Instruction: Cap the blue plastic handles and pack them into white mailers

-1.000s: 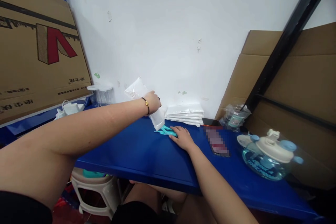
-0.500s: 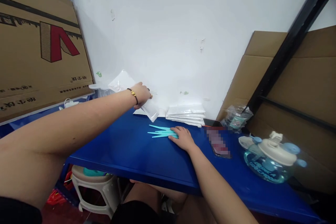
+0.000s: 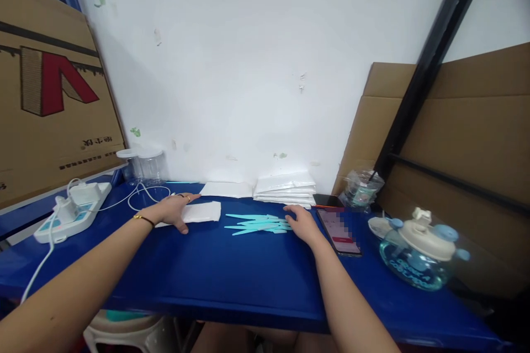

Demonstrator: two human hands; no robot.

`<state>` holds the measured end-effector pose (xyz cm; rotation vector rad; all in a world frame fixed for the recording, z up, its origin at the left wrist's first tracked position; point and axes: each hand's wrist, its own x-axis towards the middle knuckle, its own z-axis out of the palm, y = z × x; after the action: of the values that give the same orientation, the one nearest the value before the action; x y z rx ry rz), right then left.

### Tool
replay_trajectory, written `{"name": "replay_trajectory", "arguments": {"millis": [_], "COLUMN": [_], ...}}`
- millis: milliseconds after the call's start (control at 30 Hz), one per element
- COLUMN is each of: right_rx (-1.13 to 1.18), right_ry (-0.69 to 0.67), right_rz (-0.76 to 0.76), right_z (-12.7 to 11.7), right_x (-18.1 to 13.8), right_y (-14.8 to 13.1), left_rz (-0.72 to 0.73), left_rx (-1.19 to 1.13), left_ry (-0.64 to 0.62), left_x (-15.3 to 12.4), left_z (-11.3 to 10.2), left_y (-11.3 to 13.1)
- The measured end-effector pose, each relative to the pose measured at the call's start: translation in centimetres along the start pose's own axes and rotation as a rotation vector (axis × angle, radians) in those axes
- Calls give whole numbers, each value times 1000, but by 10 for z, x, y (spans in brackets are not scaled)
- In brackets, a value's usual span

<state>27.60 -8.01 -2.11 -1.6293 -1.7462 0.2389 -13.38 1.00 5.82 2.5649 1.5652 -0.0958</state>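
Observation:
On the blue table lies a white flat packet [image 3: 202,212], with my left hand [image 3: 174,213] resting over its left end, thumb and fingers spread. Right of it is a loose bundle of light-turquoise tapered strips [image 3: 256,224], their narrow tips pointing left. My right hand [image 3: 302,223] is at the strips' right end, fingers loosely bent and apart, nothing gripped in them. Whether its fingertips touch the strips I cannot tell. Behind them, against the wall, a stack of white packets [image 3: 285,187] sits beside another flat white packet [image 3: 227,190].
A phone [image 3: 337,229] lies right of my right hand, near a transparent drink bottle [image 3: 414,265] with a cream lid. At left stand a power strip [image 3: 78,215] with white cables and clear plastic jars [image 3: 149,165]. Cardboard [image 3: 53,121] leans at both sides.
My left hand has come down and left, laying the white packet it held raised onto the table. My right hand has drawn back from on top of the turquoise strips to their right end.

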Motion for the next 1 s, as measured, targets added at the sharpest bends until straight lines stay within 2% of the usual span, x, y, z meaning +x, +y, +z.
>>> {"name": "replay_trajectory", "arguments": {"millis": [67, 100, 167, 267, 333, 433, 567, 733, 833, 900, 1000], "right_rx": [1, 9, 26, 58, 78, 44, -12, 89, 121, 105, 66], "right_ry": [-5, -25, -122, -279, -308, -243, -154, -288, -249, -179, -131], "right_rz": [-6, 3, 14, -50, -118, -133, -40, 73, 56, 41, 19], "right_z": [-5, -8, -14, -16, -11, 3, 18, 23, 25, 29, 33], "right_x": [3, 5, 11, 20, 25, 28, 33, 47, 52, 52, 51], "right_y": [1, 1, -1, -3, -3, -1, 2, 2, 2, 2, 2], "left_rz": [74, 137, 264, 433, 461, 398, 296, 279, 285, 272, 265], "left_rx": [-99, -171, -272, -295, -291, -334, -426, -495, -526, -496, -413], "left_ry": [85, 87, 102, 75, 108, 171, 45, 30, 26, 57, 183], "left_x": [5, 10, 23, 50, 69, 93, 111, 117, 117, 116, 113], "left_z": [3, 6, 17, 42, 56, 63, 63, 69, 69, 68, 64], "left_y": [23, 37, 67, 104, 118, 124, 118, 113, 113, 114, 115]}}
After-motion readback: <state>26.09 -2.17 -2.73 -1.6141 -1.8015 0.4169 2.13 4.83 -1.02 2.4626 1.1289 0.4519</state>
